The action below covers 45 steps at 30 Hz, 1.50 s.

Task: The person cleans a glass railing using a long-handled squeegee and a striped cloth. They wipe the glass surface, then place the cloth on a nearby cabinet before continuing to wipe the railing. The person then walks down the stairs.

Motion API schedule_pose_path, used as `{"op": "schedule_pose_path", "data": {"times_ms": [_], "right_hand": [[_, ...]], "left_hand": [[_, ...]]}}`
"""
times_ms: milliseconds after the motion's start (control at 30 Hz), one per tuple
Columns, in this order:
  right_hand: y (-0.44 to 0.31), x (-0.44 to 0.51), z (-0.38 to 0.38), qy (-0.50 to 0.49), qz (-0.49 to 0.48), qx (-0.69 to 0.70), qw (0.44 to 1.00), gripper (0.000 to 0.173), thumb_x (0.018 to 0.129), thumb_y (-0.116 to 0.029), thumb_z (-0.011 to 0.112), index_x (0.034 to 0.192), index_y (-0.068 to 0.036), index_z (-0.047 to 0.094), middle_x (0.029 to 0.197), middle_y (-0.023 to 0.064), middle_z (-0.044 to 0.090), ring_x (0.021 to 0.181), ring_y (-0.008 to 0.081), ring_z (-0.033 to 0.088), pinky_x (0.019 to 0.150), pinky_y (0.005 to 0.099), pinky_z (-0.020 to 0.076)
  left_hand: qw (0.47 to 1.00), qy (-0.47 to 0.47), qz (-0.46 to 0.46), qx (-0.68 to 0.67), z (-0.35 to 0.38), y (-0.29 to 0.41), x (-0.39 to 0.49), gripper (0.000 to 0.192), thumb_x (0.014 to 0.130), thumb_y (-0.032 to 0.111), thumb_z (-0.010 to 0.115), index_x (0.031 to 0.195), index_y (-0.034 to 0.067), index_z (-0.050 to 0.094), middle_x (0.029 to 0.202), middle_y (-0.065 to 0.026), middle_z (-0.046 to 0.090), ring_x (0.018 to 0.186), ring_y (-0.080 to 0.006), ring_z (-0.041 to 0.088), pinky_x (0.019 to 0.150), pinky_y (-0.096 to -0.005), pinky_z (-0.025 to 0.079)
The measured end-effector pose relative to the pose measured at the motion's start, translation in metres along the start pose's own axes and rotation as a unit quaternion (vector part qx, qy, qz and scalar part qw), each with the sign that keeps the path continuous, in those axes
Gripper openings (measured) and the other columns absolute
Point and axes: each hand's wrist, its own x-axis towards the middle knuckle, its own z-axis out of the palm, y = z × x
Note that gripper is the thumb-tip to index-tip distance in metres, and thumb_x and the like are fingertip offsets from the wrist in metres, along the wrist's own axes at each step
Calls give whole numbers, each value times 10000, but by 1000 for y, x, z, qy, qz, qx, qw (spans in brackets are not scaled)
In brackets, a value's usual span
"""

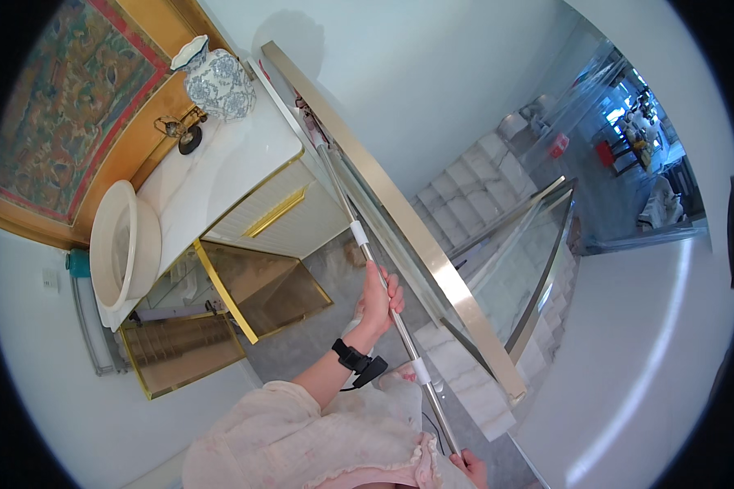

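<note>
My left hand (380,296) is closed around the middle of a metal telescopic pole (407,335) with white collars. My right hand (470,467) grips the pole near its lower end, at the bottom edge of the view. The pole slants up and away between a marble-topped cabinet (220,168) and a gold-toned stair handrail (397,205). Its far end reaches a pinkish thing beside the glass railing, too small to make out. A black device is strapped to my left wrist.
A blue-and-white vase (220,85), a small ornament (188,139) and a cream basin (128,244) stand on the cabinet. Gold-framed cabinet doors (183,357) hang ajar below. Marble stairs (477,183) descend beyond the handrail; another glass railing (520,275) lies right.
</note>
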Motion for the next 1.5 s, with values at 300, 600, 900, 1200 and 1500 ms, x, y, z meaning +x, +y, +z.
{"op": "schedule_pose_path", "data": {"times_ms": [300, 600, 900, 1200, 1500], "right_hand": [[90, -3, 5, -49, 129, 93, 986, 356, 979, -388, 558, 1110, -69, 648, 764, 147, 652, 630, 259, 605, 564, 428, 473], [34, -50, -10, 1, 46, -46, 998, 349, 991, -367, 547, 1036, -34, 641, 703, 146, 615, 626, 209, 540, 563, 424, 437], [-15, -33, -27, 52, -5, -115, 992, 363, 1002, -346, 535, 963, 1, 635, 642, 146, 578, 623, 159, 475, 562, 419, 400], [-73, 26, -27, 76, -3, -98, 992, 388, 991, -348, 549, 856, 6, 631, 532, 63, 457, 523, 114, 408, 485, 348, 348], [-130, 78, -23, 18, -29, -32, 999, 313, 1012, -304, 531, 806, -70, 561, 565, -32, 437, 515, 74, 400, 471, 277, 336]], "left_hand": [[1000, 11, 6, -9, 5, -11, -27, 447, 1001, 618, 350, 884, 188, 389, 555, 22, 326, 365, -93, 298, 324, -257, 267], [999, 27, -25, 10, 5, -46, -74, 428, 1020, 584, 334, 891, 178, 377, 550, 12, 330, 360, -110, 309, 320, -278, 275], [999, 2, 0, -34, 17, -31, -27, 452, 1002, 625, 337, 878, 193, 386, 586, 33, 315, 394, -86, 279, 348, -254, 260], [999, 15, 31, -26, 19, 4, 37, 475, 988, 651, 341, 867, 194, 376, 585, 32, 333, 389, -88, 305, 343, -259, 269], [997, 22, 71, -18, 20, 53, 92, 455, 1008, 611, 340, 875, 177, 372, 563, 26, 332, 377, -90, 322, 331, -261, 282]]}}
